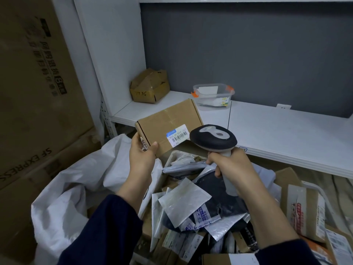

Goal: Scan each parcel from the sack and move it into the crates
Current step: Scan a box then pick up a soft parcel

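Note:
My left hand (142, 152) grips the near corner of a flat brown cardboard parcel (166, 121), held up with its white barcode label (177, 135) facing me. My right hand (230, 167) grips the handle of a black and grey barcode scanner (213, 139), whose head sits right beside the label. Below my hands a crate (172, 154) is heaped with several parcels: silver and white mailer bags and a black bag (215, 190). The white woven sack (76, 188) lies crumpled at the lower left.
A white shelf (277, 129) runs behind, carrying a dented cardboard box (150, 86) and a clear plastic tub with orange clips (214, 96). Large brown cartons (36, 88) stand stacked at the left. More boxed parcels (303, 205) lie at the right.

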